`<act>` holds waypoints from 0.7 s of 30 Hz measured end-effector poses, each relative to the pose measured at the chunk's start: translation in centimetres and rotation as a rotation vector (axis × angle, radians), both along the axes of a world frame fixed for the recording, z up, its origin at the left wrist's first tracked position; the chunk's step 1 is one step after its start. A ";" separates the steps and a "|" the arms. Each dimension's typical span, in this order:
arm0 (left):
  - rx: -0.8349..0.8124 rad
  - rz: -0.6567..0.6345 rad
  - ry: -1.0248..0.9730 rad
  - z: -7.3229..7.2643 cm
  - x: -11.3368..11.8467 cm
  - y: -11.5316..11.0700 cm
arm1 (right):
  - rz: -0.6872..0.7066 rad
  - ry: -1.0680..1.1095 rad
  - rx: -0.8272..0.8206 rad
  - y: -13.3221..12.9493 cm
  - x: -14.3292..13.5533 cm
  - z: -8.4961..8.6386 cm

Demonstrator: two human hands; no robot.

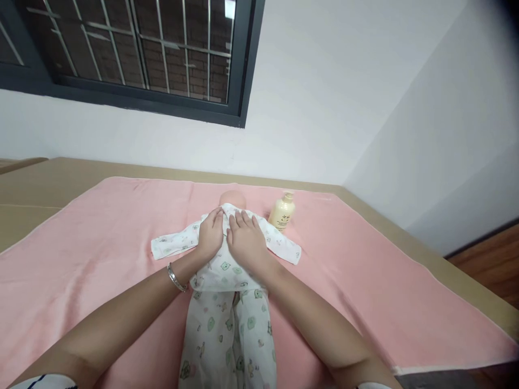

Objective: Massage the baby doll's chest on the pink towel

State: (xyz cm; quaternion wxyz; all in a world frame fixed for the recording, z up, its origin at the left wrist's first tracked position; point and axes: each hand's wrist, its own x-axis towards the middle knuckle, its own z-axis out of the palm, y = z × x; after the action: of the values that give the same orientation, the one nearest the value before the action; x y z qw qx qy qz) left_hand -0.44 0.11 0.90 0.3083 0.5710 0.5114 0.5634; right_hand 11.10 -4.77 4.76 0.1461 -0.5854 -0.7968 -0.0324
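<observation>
On the pink blanket lies a baby doll, its smooth rounded head (232, 199) at the far end and its face not visible. It wears a white long-sleeved top (225, 270) printed with small green animals, sleeves spread to both sides. Matching trousers (208, 329) stretch toward me. My left hand (211, 233) rests on the left of the chest, fingers together near the collar. Beside it, my right hand (245, 240) lies flat on the chest with its fingers slightly apart. Both hands touch the top and hide part of its front. A silver bracelet (175, 277) circles my left wrist.
A pale yellow pump bottle (283, 212) stands just beyond the right sleeve. The pink blanket (348, 270) covers most of the tan surface (77, 167). Behind rises a white wall (300, 108) with a dark-framed barred window (162, 54).
</observation>
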 end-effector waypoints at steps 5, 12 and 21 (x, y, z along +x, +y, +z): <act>0.011 -0.002 0.010 -0.2 0.1 -0.1 | 0.093 0.031 0.006 -0.2 -0.5 -0.2; 0.059 -0.015 0.090 -0.1 0.1 -0.3 | -0.089 0.112 -0.054 3.1 1.9 0.0; 0.076 -0.031 0.117 -0.3 -0.1 -0.2 | 0.047 0.033 -0.060 0.3 -0.6 -0.4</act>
State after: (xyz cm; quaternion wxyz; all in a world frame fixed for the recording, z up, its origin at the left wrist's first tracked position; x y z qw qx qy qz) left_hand -0.49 -0.10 0.58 0.2644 0.6221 0.4980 0.5432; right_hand 10.47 -4.49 4.35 0.1423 -0.5713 -0.8083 0.0047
